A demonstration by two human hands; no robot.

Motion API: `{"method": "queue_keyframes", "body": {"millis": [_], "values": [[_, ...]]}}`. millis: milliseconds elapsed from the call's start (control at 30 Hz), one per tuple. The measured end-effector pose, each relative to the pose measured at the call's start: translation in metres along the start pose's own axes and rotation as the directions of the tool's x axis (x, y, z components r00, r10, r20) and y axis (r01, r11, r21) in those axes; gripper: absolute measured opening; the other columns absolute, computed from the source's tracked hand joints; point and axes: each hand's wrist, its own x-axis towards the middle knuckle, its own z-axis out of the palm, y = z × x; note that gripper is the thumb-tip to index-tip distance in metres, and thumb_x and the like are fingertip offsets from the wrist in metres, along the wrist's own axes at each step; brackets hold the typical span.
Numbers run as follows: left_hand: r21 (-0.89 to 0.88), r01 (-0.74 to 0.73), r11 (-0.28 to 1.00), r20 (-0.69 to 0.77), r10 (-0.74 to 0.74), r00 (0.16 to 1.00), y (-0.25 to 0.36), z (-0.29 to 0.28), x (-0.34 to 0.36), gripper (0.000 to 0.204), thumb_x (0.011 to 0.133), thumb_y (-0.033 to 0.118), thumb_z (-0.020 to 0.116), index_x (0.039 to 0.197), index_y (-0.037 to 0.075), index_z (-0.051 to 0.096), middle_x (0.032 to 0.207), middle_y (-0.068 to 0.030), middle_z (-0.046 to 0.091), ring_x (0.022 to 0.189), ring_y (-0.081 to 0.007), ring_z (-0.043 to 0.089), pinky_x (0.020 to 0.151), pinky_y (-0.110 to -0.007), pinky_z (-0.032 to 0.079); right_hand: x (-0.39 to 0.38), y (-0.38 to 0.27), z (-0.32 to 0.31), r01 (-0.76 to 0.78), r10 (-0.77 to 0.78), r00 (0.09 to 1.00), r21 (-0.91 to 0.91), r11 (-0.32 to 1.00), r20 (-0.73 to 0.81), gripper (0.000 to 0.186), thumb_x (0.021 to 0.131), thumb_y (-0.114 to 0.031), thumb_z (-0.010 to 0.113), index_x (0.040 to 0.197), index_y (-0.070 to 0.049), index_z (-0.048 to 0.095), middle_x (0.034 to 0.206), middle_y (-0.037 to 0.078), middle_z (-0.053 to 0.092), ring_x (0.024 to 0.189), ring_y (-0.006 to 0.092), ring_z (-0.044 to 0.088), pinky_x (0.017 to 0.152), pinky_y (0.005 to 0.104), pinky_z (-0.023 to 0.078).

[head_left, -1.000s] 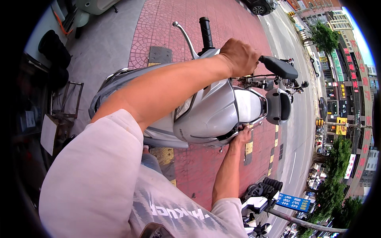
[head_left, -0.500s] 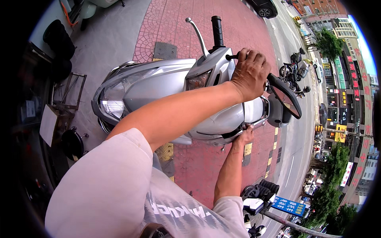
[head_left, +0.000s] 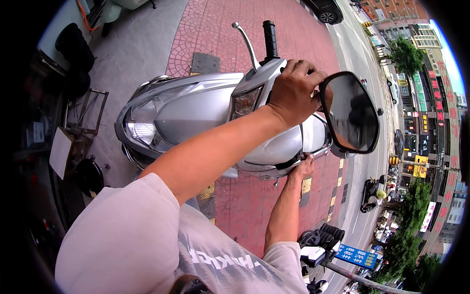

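A silver scooter (head_left: 196,105) stands before me, its headlight (head_left: 142,127) toward the left. At its handlebar, my left hand (head_left: 297,90) is closed around the stem of a black-framed rear-view mirror (head_left: 355,115). The glass faces me and reflects dark shapes. Beyond that hand, a black handlebar grip (head_left: 270,41) and a silver brake lever (head_left: 247,46) stick up. My right hand (head_left: 303,169) is closed against the scooter's near side, by a dark part beside the silver body. Its fingertips are partly hidden, so what they grip is unclear.
Red patterned paving (head_left: 245,206) lies under the scooter. At the left are a small stool-like frame (head_left: 93,110) and stacked black tyres (head_left: 76,46). A parked dark car (head_left: 323,10) stands at the top. A motorcycle (head_left: 372,193) is on the road at right.
The mirror has turned so that its glass faces me. My left hand has shifted slightly left and down with it. My right hand holds its place. Traffic on the road has moved.
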Motion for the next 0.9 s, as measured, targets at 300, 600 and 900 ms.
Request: {"method": "queue_keyframes", "body": {"millis": [300,600,900], "values": [[-0.045,0.351,0.935,0.204,-0.335,0.92,-0.021,0.013,0.049,0.056,0.104,0.055,0.05,0.098,0.001,0.062,0.085,-0.0236,0.07,0.082,-0.0461,0.07,0.072,-0.051,0.055,0.001,-0.001,-0.003,0.063,-0.062,0.998,-0.043,0.997,0.034,0.035,0.108,-0.019,0.045,0.109,0.01,0.064,0.096,0.014,0.07,0.078,0.0196,0.064,0.071,0.0335,0.053],[0.267,0.388,0.882,0.624,-0.465,0.628,-0.027,0.044,0.08,0.064,0.102,0.057,0.05,0.119,-0.002,0.068,0.114,-0.0264,0.071,0.114,-0.0414,0.067,0.1,-0.05,0.051,-0.004,-0.005,0.003,0.061,-0.061,0.998,0.04,0.997,0.003,0.035,0.108,-0.023,0.048,0.105,0.008,0.065,0.094,0.012,0.069,0.078,0.0187,0.062,0.074,0.0325,0.051],[0.187,0.262,0.947,0.493,-0.321,0.808,-0.021,0.029,0.062,0.063,0.098,0.055,0.058,0.128,0.0,0.064,0.129,-0.0253,0.064,0.121,-0.0405,0.061,0.106,-0.047,0.047,-0.005,-0.011,-0.002,0.288,-0.301,0.952,-0.172,0.942,-0.056,0.042,0.109,-0.033,0.048,0.108,0.005,0.066,0.09,0.009,0.066,0.078,0.0185,0.06,0.071,0.0339,0.049]]}}
